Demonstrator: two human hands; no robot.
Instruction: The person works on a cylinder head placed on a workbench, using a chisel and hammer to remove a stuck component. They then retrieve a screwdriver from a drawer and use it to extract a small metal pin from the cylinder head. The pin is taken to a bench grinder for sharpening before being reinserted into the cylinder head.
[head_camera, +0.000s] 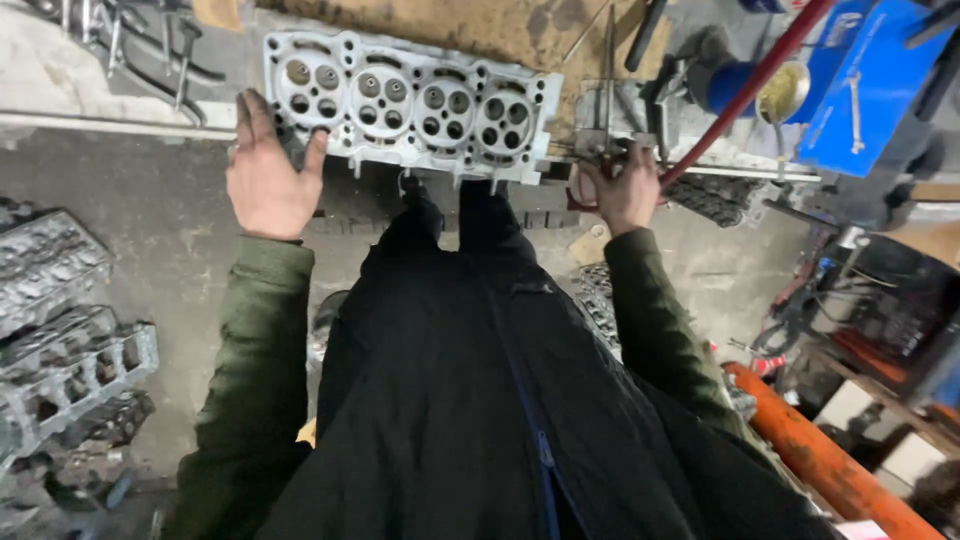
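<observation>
While the left hand (268, 178) lies spread and flat, its fingers (252, 112) splayed wide and closing on nothing, the fingertips and thumb rest against the left end of a grey aluminium cylinder head (410, 105) that sits combustion-chamber side up on the bench (90, 120). That casting lies straight ahead of the palm and to its right, its long axis running left to right along the bench's front edge, four round chambers in a row, so the left hand is plainly the nearer one and touches it. The right hand (625, 192) is curled tight around a small metal tool (603, 145) just beside the head's right end; its fingers (640, 158) are closed on the tool's lower part, and I cannot tell whether the tool meets the casting. A red hose (750, 88) crosses diagonally past that hand toward the upper right, near a blue box (868, 85) and a blue tin (745, 90). Olive sleeves and a dark jacket (480, 400) fill the lower view. On the floor to the left lie other engine castings (60, 330), well apart from the hands, and an orange pipe (820, 460) lies at lower right
</observation>
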